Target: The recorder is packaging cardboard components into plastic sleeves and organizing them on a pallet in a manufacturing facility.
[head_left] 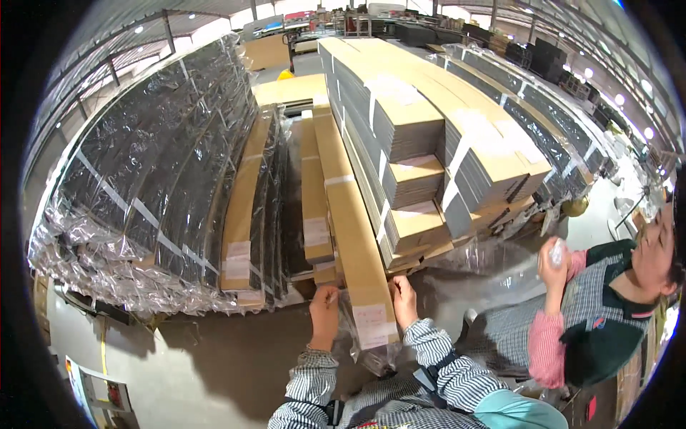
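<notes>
A long, narrow bundle of brown cardboard stretches away in front of me, its near end pointing at my body. A white label with writing lies on that end. Clear plastic film hangs crumpled around the near end. My left hand is closed at the bundle's left side, fingers pinched on the film. On the other side, my right hand is closed close to the cardboard edge, also pinching film there; its fingertips are partly hidden.
Film-wrapped dark stacks rise on the left. Tall strapped stacks of cardboard stand to the right of the bundle, with more wrapped stacks beyond. A co-worker stands close on my right, one hand raised holding something whitish. Grey floor shows below.
</notes>
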The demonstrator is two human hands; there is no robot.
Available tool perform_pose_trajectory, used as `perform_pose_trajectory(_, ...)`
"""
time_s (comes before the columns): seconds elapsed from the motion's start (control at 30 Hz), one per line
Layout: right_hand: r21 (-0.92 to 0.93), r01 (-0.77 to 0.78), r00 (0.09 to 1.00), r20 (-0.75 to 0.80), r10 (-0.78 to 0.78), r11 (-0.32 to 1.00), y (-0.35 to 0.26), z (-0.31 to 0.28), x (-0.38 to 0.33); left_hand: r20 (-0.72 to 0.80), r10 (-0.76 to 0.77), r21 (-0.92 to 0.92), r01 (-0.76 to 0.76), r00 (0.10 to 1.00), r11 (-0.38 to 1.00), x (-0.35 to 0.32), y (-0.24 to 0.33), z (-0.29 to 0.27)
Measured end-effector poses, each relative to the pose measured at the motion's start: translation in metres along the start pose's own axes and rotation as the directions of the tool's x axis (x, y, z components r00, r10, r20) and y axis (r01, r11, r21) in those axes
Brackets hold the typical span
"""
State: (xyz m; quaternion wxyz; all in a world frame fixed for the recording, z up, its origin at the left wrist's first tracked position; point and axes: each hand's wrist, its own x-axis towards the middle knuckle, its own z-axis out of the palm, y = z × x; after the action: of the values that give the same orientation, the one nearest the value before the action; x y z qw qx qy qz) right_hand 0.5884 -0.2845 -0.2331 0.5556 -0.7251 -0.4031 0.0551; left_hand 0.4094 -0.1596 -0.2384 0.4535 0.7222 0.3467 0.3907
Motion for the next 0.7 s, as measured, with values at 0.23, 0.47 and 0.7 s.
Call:
perform_pose_trajectory(0.23, -0.165, 0.054, 0.978, 0.21, -0.018, 0.985, 0.011, -0.026, -0.027, 0.332, -0.09, 0.078, 0.068, 0.939, 0.995, -0.003, 0.03, -0.033)
perform_pose_trajectory(0.47, 0.067, -0.599, 0.798, 0.135, 0.588, 0.798, 0.037, 0.016, -0.024, -0.05, -0.662, -0.632, 0.489, 0.748, 0.601, -0.045, -0.063, 0.06)
perform_pose_trajectory(0.7, -0.386, -0.128, 0.989, -0.118, 0.089, 0.914, 0.081, -0.258, 0.124, 0.14, -0.391, -0.749, 0.356, 0.91, 0.56, -0.033, -0.135, 0.119)
